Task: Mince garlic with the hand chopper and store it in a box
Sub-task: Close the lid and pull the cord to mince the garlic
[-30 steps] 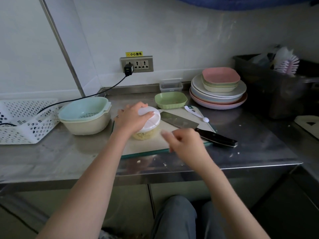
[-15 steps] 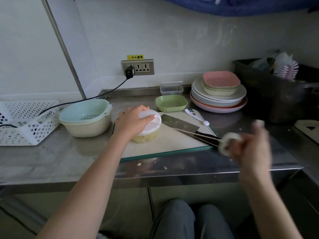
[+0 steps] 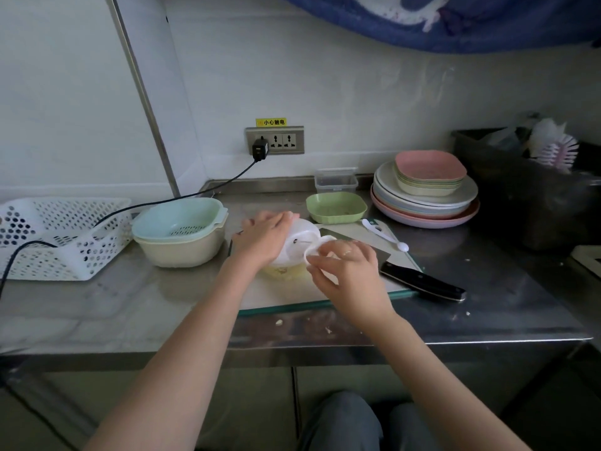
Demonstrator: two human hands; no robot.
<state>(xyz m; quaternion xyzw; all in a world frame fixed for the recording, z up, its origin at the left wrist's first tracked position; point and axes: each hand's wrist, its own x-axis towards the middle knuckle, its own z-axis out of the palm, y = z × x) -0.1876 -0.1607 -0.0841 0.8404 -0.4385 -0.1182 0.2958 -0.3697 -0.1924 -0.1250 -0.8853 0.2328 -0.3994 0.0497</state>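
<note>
Now pressing down on the white domed lid of the round hand chopper (image 3: 297,242) with the left hand (image 3: 263,240), fingers lying together and curved over the top. Gripping the chopper's white loop pull handle (image 3: 317,250) with the right hand (image 3: 346,275), fingers curled around it right beside the lid. Standing on the pale rectangular cutting board with a teal edge (image 3: 292,304), the chopper, its clear yellowish bowl showing pale minced garlic (image 3: 283,273) below the lid. Lying on the board's right side, partly under the right hand, a broad steel cleaver with a black handle (image 3: 422,283). Sitting behind the board, a light green square bowl (image 3: 336,208), and behind that, against the wall, a small clear plastic storage box (image 3: 336,180). Resting near the green bowl, a small white plastic spoon (image 3: 385,234). Standing to the left on the steel counter (image 3: 130,307), a light blue colander nested in a cream basin (image 3: 180,231), beside a white perforated basket (image 3: 61,236). Stacking up at the right, pastel plates and bowls (image 3: 426,190).
</note>
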